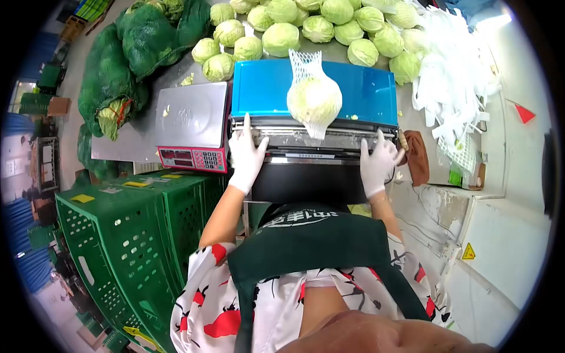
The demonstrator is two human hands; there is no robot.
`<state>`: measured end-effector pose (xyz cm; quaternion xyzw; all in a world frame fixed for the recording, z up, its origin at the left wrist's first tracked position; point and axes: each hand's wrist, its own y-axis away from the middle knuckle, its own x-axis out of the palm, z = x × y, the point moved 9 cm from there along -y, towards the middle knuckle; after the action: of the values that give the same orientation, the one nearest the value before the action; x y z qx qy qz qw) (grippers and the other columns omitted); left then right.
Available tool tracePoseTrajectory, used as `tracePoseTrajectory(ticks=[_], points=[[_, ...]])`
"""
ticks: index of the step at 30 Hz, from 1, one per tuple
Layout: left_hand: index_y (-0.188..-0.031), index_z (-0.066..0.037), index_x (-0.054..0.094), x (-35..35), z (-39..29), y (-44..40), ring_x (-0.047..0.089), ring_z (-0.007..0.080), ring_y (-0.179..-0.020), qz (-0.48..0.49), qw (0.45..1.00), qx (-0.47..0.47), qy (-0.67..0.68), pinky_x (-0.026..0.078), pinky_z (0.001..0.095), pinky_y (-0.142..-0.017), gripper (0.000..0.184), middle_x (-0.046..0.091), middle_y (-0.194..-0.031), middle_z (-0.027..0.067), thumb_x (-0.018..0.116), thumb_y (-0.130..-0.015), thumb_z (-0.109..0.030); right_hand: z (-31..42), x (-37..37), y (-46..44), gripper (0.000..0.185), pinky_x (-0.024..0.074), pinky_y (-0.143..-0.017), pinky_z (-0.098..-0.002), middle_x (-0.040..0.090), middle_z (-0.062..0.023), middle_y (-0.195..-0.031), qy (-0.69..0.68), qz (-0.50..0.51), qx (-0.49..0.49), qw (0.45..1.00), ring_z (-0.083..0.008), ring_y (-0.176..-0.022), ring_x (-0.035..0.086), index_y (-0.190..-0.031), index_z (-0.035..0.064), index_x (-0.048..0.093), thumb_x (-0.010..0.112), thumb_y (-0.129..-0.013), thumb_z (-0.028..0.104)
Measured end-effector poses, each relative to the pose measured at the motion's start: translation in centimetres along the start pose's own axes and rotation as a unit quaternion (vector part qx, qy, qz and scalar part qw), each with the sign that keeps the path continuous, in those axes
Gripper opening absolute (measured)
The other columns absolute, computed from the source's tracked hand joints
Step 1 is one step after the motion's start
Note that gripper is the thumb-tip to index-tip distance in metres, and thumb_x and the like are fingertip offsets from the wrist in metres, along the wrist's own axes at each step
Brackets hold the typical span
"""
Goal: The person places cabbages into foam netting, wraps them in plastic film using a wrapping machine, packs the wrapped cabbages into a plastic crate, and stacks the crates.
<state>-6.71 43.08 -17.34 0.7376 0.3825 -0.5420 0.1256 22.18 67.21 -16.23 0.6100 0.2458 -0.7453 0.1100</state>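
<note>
A cabbage in a white foam net (315, 101) rests on the blue top of a wrapping machine (259, 88). My left hand (247, 154), in a white glove, lies at the left end of the machine's front bars, fingers apart and holding nothing. At the right end of the same bars is my right hand (379, 163), also gloved, with its fingers spread and nothing in it. Clear film stretches across the bars between my hands. Neither hand touches the netted cabbage.
Left of the machine stands a scale (191, 115). Loose cabbages (281, 39) lie behind it, green mesh sacks (109, 76) at the back left, white foam nets (450, 70) at the right. Green crates (126, 217) stand at the lower left. A brown cloth (416, 157) hangs right of the machine.
</note>
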Motion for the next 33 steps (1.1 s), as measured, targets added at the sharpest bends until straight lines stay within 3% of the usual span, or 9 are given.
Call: tracePoseTrajectory(ticks=[3, 6, 11, 13, 16, 18, 22, 27, 33], points=[[-0.146, -0.003, 0.049, 1.8, 1.7, -0.7, 0.062, 0.0193, -0.088, -0.009, 0.987, -0.061, 0.151, 0.048, 0.0358, -0.085, 0.064, 0.068, -0.090, 0.0026, 0.073, -0.087, -0.009, 1.4, 2.3, -1.5, 0.027, 0.0285, -0.114, -0.0495, 0.070, -0.0057, -0.092, -0.130, -0.009, -0.009, 0.991, -0.0279, -0.101, 0.060, -0.117, 0.0120, 0.071, 0.065, -0.093, 0.023], [-0.135, -0.001, 0.062, 1.3, 1.4, -0.1, 0.056, 0.0075, -0.085, 0.142, 0.807, -0.207, 0.534, 0.048, 0.0254, -0.083, 0.038, 0.060, -0.090, -0.0049, 0.063, -0.097, -0.005, 1.2, 1.2, -2.4, 0.015, 0.0490, -0.088, -0.0321, 0.072, -0.0088, -0.097, -0.438, 0.088, -0.016, 0.895, -0.0229, -0.086, 0.065, -0.100, 0.0043, 0.077, 0.066, -0.091, 0.009], [-0.104, -0.002, 0.078, -9.3, -4.6, 1.8, 0.061, 0.0149, -0.085, 0.322, 0.838, 0.089, 0.430, 0.049, 0.0282, -0.083, 0.021, 0.069, -0.094, 0.0083, 0.077, -0.084, -0.008, 2.0, -8.9, 1.2, 0.014, 0.0499, -0.080, -0.0269, 0.068, -0.0075, -0.089, -0.459, 0.440, 0.030, 0.771, -0.0138, -0.085, 0.063, -0.098, -0.0027, 0.075, 0.068, -0.088, 0.005], [-0.102, -0.001, 0.078, -12.2, -6.3, 1.5, 0.064, 0.0174, -0.089, 0.399, 0.767, 0.038, 0.500, 0.050, 0.0299, -0.084, 0.021, 0.070, -0.094, 0.0098, 0.079, -0.082, -0.009, 2.0, -12.1, 0.4, 0.015, 0.0505, -0.083, -0.0284, 0.067, -0.0083, -0.091, -0.557, 0.471, -0.165, 0.664, -0.0158, -0.083, 0.063, -0.094, -0.0039, 0.074, 0.070, -0.082, 0.003], [-0.144, 0.002, 0.049, -13.2, -8.7, -3.5, 0.045, 0.0334, -0.139, 0.292, 0.788, 0.079, 0.536, 0.032, 0.0459, -0.116, 0.080, 0.045, -0.151, 0.0208, 0.083, -0.079, -0.029, 3.6, -14.1, -7.3, 0.037, 0.0445, -0.096, -0.0346, 0.062, -0.0121, -0.111, -0.586, 0.340, -0.210, 0.705, -0.0212, -0.100, 0.056, -0.111, -0.0027, 0.065, 0.075, -0.076, 0.005], [-0.156, -0.008, 0.033, -11.5, -10.6, -9.0, 0.023, 0.0369, -0.151, 0.194, 0.910, 0.175, 0.323, 0.023, 0.0441, -0.122, 0.105, 0.022, -0.165, 0.0196, 0.086, -0.067, -0.025, 7.2, -13.0, -11.8, 0.077, 0.0321, -0.112, -0.0384, 0.050, -0.0173, -0.139, -0.548, 0.282, -0.176, 0.768, -0.0265, -0.131, 0.043, -0.138, 0.0003, 0.048, 0.083, -0.071, 0.012], [-0.160, -0.004, 0.011, 1.5, -10.0, -13.1, 0.015, 0.0369, -0.153, 0.207, 0.935, 0.268, 0.100, 0.016, 0.0526, -0.123, 0.141, 0.017, -0.163, 0.0255, 0.096, -0.051, -0.033, 13.9, -1.4, -14.0, 0.130, 0.0158, -0.123, -0.0461, 0.026, -0.0269, -0.159, -0.249, 0.205, -0.469, 0.822, -0.0415, -0.151, 0.018, -0.157, -0.0019, 0.019, 0.093, -0.059, 0.040], [-0.155, 0.001, 0.025, 6.6, -9.2, -14.5, 0.044, 0.0283, -0.138, 0.273, 0.869, 0.122, 0.393, 0.034, 0.0369, -0.117, 0.120, 0.044, -0.149, 0.0195, 0.094, -0.063, -0.032, 14.4, 3.8, -14.7, 0.117, 0.0408, -0.111, -0.0377, 0.052, -0.0205, -0.142, -0.427, 0.305, -0.286, 0.802, -0.0303, -0.130, 0.053, -0.153, -0.0020, 0.028, 0.094, -0.063, 0.034], [-0.134, 0.005, 0.049, 4.3, -9.0, -7.8, 0.065, 0.0184, -0.105, 0.298, 0.786, -0.098, 0.533, 0.057, 0.0291, -0.083, 0.078, 0.064, -0.123, 0.0166, 0.083, -0.081, -0.040, 11.1, 2.0, -6.8, 0.065, 0.0497, -0.093, -0.0280, 0.062, -0.0105, -0.125, -0.606, 0.439, 0.035, 0.663, -0.0135, -0.111, 0.058, -0.144, -0.0027, 0.045, 0.067, -0.095, 0.034]])
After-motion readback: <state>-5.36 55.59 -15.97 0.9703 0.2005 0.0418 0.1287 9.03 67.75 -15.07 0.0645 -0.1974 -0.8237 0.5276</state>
